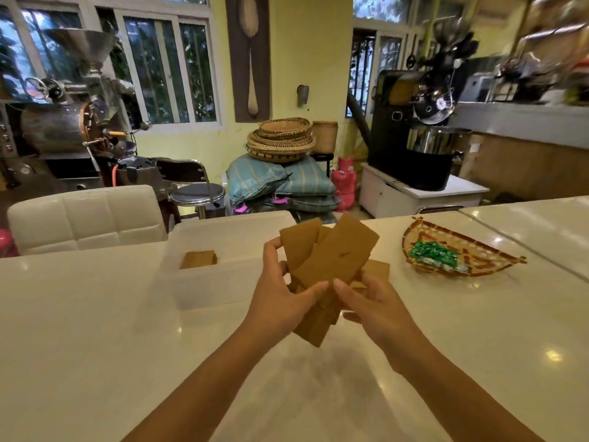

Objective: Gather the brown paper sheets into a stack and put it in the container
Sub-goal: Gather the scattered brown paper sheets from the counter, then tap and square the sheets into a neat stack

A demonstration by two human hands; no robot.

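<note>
Gripping a fanned bunch of brown paper sheets (pixel 331 260), both hands, left hand (pixel 280 298) and right hand (pixel 373 304), clamped it, the container (pixel 204 282) just left of them.

Both hands hold a fanned bunch of brown sheets (pixel 331 260) above the white bench (pixel 95 330) — left hand (pixel 280 301) and right hand (pixel 373 306) in a closed grip, thumbs nearly meeting. A clear container (pixel 220 282) to the left holds a small stack (pixel 198 259). A woven basket (pixel 459 253) of green candies (pixel 433 253) sits right.
</note>
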